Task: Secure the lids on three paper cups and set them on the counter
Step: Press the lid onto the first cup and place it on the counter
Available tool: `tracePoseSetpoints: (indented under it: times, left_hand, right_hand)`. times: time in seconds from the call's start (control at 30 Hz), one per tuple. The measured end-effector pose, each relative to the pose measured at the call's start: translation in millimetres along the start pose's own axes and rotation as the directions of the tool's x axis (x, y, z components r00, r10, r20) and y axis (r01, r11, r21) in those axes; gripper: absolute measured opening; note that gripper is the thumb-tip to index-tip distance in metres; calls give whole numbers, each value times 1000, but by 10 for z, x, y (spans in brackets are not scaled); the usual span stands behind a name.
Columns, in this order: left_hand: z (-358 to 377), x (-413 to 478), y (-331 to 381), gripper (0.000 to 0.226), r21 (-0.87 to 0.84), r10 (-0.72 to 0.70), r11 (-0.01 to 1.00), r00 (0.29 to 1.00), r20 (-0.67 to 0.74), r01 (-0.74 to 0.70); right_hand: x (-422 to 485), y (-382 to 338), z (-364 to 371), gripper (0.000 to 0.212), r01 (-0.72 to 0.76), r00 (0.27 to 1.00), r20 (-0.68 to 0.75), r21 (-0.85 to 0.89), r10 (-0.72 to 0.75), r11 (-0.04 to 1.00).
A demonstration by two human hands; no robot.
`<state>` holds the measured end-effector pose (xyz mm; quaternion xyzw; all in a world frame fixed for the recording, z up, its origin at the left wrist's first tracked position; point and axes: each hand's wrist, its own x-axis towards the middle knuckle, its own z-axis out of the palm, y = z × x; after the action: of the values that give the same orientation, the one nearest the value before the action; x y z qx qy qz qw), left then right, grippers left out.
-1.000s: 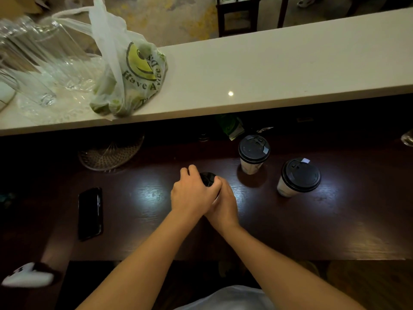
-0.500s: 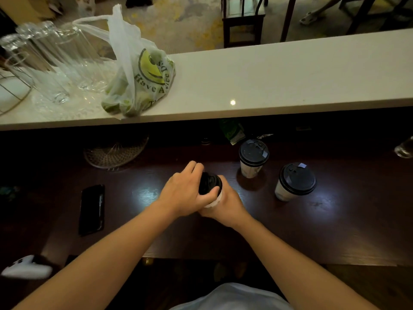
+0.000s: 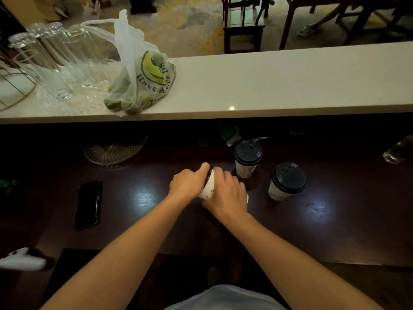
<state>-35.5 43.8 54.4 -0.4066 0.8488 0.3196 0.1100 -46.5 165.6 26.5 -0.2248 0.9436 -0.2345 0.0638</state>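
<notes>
- Head view: my two hands meet over the dark table [image 3: 335,220], both wrapped around one paper cup [image 3: 207,190].
- The cup is tipped over to the left, its white wall showing between my hands and its black lid [image 3: 209,175] facing my left palm.
- My left hand [image 3: 187,184] covers the lid, fingers curled over its rim; that grip is closed on the lid.
- My right hand [image 3: 225,193] wraps the cup's body from the right; that grip is closed on the cup.
- I cannot tell whether the cup's base touches the table; my right hand hides it.
- Two more cups stand upright on the table to the right, each with a black lid on: the far cup [image 3: 247,158] just beyond my right hand, the right cup [image 3: 287,181] further right and nearer me.
- Those two stand near each other without touching.
- A black phone [image 3: 89,204] lies flat on the table, well to the left of my hands.
- A wire basket [image 3: 114,151] sits at the table's back edge, in shadow.
- On the raised white ledge [image 3: 279,86] beyond are a smiley plastic bag [image 3: 143,81] and clear glasses [image 3: 55,61] to its left.
- A glass [image 3: 399,149] shows at the right edge.
</notes>
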Motion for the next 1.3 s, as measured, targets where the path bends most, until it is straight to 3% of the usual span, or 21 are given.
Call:
tracePoseSetpoints:
  times: [0.13, 0.2, 0.3, 0.4, 0.47, 0.57, 0.67, 0.73, 0.77, 0.83, 0.9, 1.0, 1.07, 1.1, 1.13, 1.17, 1.23, 1.3]
  left_hand:
    - [-135, 16, -130, 72, -253, -101, 954, 968, 229, 159]
    - [-182, 0, -215, 72, -250, -74, 960, 973, 218, 129]
    - [-193, -71, -313, 64, -188, 212, 962, 976, 49, -199]
    - [-202, -135, -433, 49, -80, 576, 810, 813, -83, -581]
    - [-220, -117, -496, 41, -17, 655, 750, 746, -121, -661]
    - [-219, -63, -540, 36, -19, 659, 739, 729, -182, -673]
    - [-261, -63, -520, 40, -111, 582, 784, 785, -213, -611]
    - [-272, -52, -482, 54, -91, 498, 852, 851, -169, -516]
    - [-278, -49, -446, 58, -93, 416, 900, 903, -110, -426]
    - [-250, -55, -356, 56, -337, 124, 936, 990, 62, -96]
    - [-287, -85, -286, 56, -474, -39, 865, 964, 262, 164]
    - [-369, -96, -229, 62, -401, -44, 904, 966, 253, 146]
    - [-452, -117, -204, 69, -239, 43, 971, 996, 83, -23]
    - [-478, -121, -209, 68, -167, 127, 977, 992, -27, -130]
    - [-504, -131, -226, 65, -133, 224, 962, 968, -116, -239]
    - [-534, -159, -233, 63, -128, 307, 935, 935, -180, -331]
    - [-585, -188, -232, 60, -148, 396, 891, 895, -207, -428]
    - [-625, -189, -218, 58, -195, 406, 886, 907, -115, -421]
  right_hand:
    - [129, 50, -215, 86, 168, 963, 231, -106, -140, 980]
    - [223, 104, -355, 84, 231, 920, 349, -110, -180, 967]
    - [366, 201, -542, 76, 169, 808, 554, 108, -201, 980]
    - [453, 262, -636, 67, 104, 693, 667, 281, -272, 954]
    - [456, 259, -631, 63, 77, 669, 682, 332, -296, 940]
    - [396, 206, -551, 66, 106, 732, 616, 320, -291, 942]
    - [331, 117, -501, 74, 137, 821, 514, 243, -248, 960]
    - [314, 38, -493, 78, 249, 860, 443, 68, -253, 966]
    - [315, -1, -480, 80, 318, 878, 393, -51, -273, 947]
    - [316, -88, -445, 84, 404, 896, 303, -248, -325, 880]
    - [333, -147, -418, 84, 434, 894, 277, -337, -353, 836]
    - [405, -132, -478, 81, 426, 881, 336, -261, -332, 866]
    - [465, -93, -547, 71, 304, 871, 415, -36, -263, 952]
    - [479, -69, -570, 65, 168, 848, 480, 159, -225, 973]
    - [474, -46, -577, 59, -21, 797, 567, 375, -211, 927]
    - [449, -30, -574, 53, -238, 721, 653, 549, -233, 801]
    - [390, 3, -556, 48, -577, 552, 773, 624, -311, 527]
    - [344, 38, -539, 47, -703, 413, 826, 557, -383, 443]
